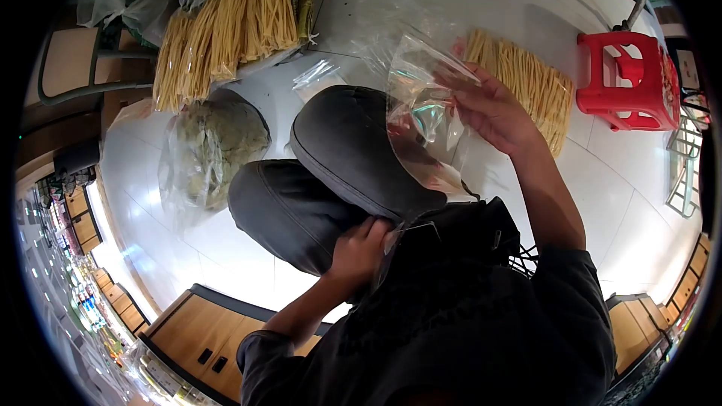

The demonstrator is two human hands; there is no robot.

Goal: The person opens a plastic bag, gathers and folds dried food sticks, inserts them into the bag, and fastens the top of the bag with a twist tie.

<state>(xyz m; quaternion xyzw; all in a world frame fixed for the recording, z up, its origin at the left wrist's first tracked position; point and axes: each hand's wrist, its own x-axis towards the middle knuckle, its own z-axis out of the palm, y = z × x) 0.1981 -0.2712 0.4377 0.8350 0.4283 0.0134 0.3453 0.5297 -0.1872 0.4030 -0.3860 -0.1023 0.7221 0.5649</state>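
Observation:
A clear plastic bag [429, 116] hangs over my knees, shiny and see-through. My right hand [496, 109] pinches its upper right edge, raised above the floor. Low in my lap, my left hand [361, 252] is closed at a lower edge of clear plastic, which seems to belong to the same bag; its fingertips are partly hidden. Beyond my right hand, long yellow dried sticks [534, 86] lie in a row on the floor, partly behind the hand.
Bagged bundles of yellow sticks [248, 15] lie at upper left. A clear bag of grey-green dried stuff [218, 143] stands left of my knees. A red plastic stool [620, 79] is at right, a wooden cabinet [203, 338] at lower left, a metal chair leg [639, 7] at upper right.

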